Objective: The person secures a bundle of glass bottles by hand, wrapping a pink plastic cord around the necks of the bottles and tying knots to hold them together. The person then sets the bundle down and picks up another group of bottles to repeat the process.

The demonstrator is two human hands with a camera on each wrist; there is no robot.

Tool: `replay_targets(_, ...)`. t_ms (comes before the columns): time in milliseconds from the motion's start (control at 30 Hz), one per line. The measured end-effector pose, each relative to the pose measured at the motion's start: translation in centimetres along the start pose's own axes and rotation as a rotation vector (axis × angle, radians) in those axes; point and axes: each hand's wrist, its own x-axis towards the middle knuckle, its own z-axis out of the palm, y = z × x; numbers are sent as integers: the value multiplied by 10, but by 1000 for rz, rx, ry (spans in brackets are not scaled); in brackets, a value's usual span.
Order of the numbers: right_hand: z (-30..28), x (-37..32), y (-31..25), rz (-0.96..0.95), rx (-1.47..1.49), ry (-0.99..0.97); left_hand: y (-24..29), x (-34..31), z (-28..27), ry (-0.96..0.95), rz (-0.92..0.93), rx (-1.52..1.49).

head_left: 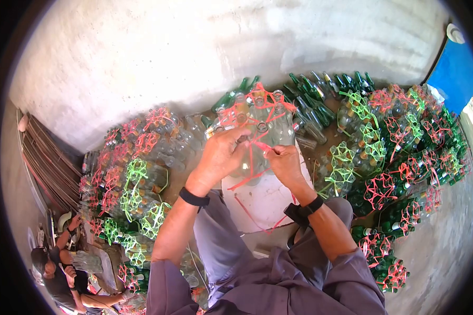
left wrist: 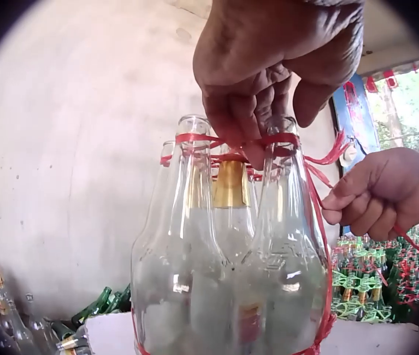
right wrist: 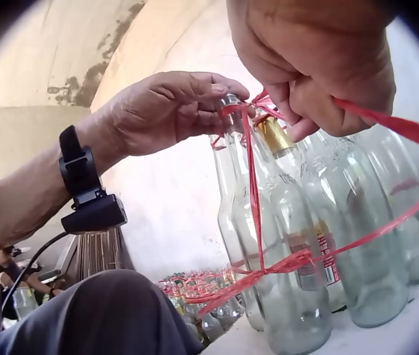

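A bundle of clear glass bottles (left wrist: 176, 251) stands upright on a white block (head_left: 270, 197) in front of the person. Flat red plastic twine (right wrist: 252, 196) loops round their necks, runs down one side and circles their bodies, with a knot low down. One bottle in the middle has gold foil (left wrist: 230, 183) on its neck. The left hand (head_left: 222, 155) is at the bottle tops, its curled fingers pinching the twine beside a neck. Close by on the right, the right hand (head_left: 287, 167) grips a length of the same twine, and a loose end trails from its fist.
Bundled bottles tied with red and green twine crowd the left (head_left: 142, 173) and right (head_left: 389, 173). Loose green bottles (head_left: 312, 105) lie by the wall (head_left: 194, 52). Another person (head_left: 60, 273) sits at lower left. A blue panel (head_left: 454, 73) stands far right.
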Motion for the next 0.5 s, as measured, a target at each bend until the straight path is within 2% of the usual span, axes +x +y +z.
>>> replay_targets(200, -6, -11, -2, -52, -71, -4, -2, 0, -3, -31, -26, -45)
replay_targets(300, -4, -20, -3, -88, -44, -3, -6, -4, -5, 56, -53, -104)
replay_targets(367, -2, -23, -5, -94, 8, 7, -7, -6, -11, 199, -109, -193)
replay_targets(500, -1, -25, -7, -63, 27, -6, -8, -13, -17, 299, -200, -329)
